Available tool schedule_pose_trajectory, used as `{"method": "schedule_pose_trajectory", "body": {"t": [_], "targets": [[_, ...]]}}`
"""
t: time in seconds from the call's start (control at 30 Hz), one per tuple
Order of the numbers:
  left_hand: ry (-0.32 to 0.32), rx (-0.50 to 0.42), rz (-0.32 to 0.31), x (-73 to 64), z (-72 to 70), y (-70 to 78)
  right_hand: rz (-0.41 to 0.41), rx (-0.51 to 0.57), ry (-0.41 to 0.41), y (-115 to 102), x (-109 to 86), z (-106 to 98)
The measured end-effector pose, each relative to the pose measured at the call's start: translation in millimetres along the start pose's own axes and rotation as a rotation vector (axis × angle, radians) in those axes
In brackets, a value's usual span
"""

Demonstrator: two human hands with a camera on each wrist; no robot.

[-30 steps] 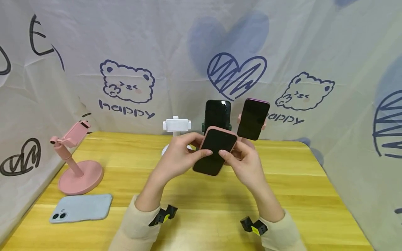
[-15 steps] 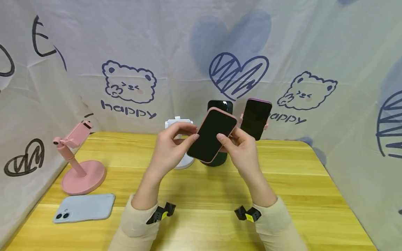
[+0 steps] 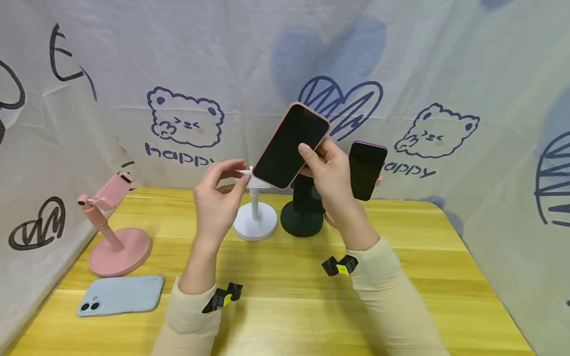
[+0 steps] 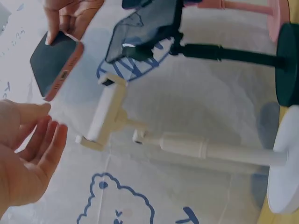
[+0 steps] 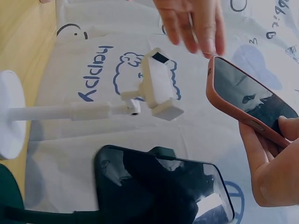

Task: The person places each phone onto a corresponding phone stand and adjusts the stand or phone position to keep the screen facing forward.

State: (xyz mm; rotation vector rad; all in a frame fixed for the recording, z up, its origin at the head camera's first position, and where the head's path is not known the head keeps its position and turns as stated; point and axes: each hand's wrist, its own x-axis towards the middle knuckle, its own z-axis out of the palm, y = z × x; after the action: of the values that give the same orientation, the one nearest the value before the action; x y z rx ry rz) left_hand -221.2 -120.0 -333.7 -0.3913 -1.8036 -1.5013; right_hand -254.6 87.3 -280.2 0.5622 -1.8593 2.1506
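My right hand (image 3: 335, 180) grips a phone in a pink case (image 3: 288, 146) by its right side, thumb over the dark screen. The phone is held tilted, up above the stands. My left hand (image 3: 219, 200) is held near the phone's lower corner, with its fingers loosely bent and nothing between them. Behind that hand in the head view is a white phone stand (image 3: 255, 221); its clamp (image 4: 107, 114) holds no phone in the left wrist view. Beside it, a dark green stand (image 3: 301, 225) bears a black phone (image 5: 154, 186), partly hidden by my right hand in the head view.
Farther right, a dark phone with a purple edge (image 3: 367, 170) sits in a pink stand that is mostly hidden. A second pink stand (image 3: 120, 252) is at the left, with a light blue phone (image 3: 122, 295) lying face down in front of it. A printed cloth (image 3: 262, 64) hangs behind.
The pink-cased phone has risen and shifted slightly left in my right hand. My left hand has let go of it and moved left, and the white and green stand bases have come into view.
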Motion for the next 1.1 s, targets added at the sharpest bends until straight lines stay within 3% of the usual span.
{"method": "schedule_pose_trajectory", "body": {"t": [0.1, 0.2, 0.37, 0.47, 1.1], "targets": [[0.039, 0.068, -0.039, 1.8, -5.0, -4.7, -0.002, -0.005, -0.008, -2.9, 15.3, 8.3], [0.036, 0.116, -0.104, 2.8, -7.7, -9.9, 0.034, -0.012, -0.009, -2.5, 28.1, 15.3], [-0.071, 0.185, -0.245, 3.2, -7.4, -16.7, 0.107, -0.03, -0.029, 1.9, 40.8, 26.3], [-0.134, 0.227, -0.289, 3.1, -5.2, -19.3, 0.13, -0.049, -0.046, 5.1, 43.9, 31.6], [-0.143, 0.246, -0.319, 2.8, -3.0, -19.0, 0.198, -0.042, -0.102, 29.3, 43.2, 33.5]]}}
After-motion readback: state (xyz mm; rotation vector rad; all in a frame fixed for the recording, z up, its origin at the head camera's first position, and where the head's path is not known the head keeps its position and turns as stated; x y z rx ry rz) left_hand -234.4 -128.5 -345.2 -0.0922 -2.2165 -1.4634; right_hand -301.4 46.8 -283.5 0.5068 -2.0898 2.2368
